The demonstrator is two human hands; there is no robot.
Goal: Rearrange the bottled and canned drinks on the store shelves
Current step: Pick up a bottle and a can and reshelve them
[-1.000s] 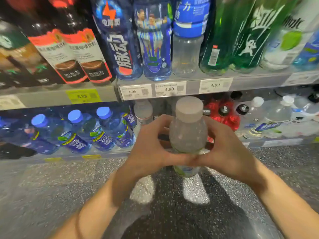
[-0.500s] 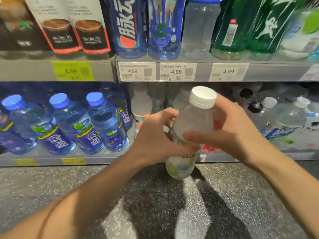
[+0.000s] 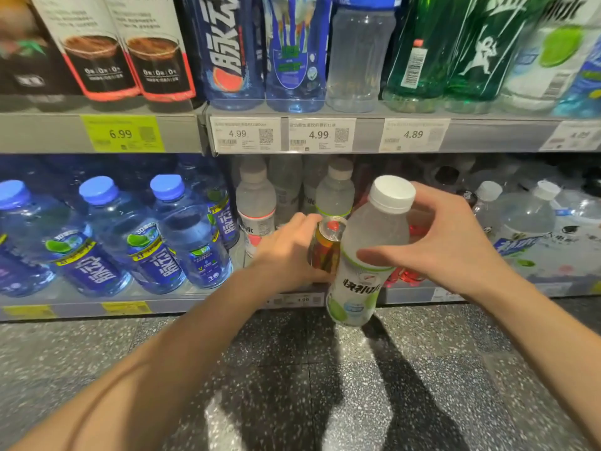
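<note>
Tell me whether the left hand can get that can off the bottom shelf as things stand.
Probably yes: the left hand already grips the can at the shelf's front edge; the white-capped bottle sits beside it, not across its way out.

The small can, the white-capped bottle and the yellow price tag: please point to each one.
small can [image 3: 329, 245], head view, on its side wall.
white-capped bottle [image 3: 374, 232], head view, on its cloudy shoulder.
yellow price tag [image 3: 121, 134], head view, on the printed price.
</note>
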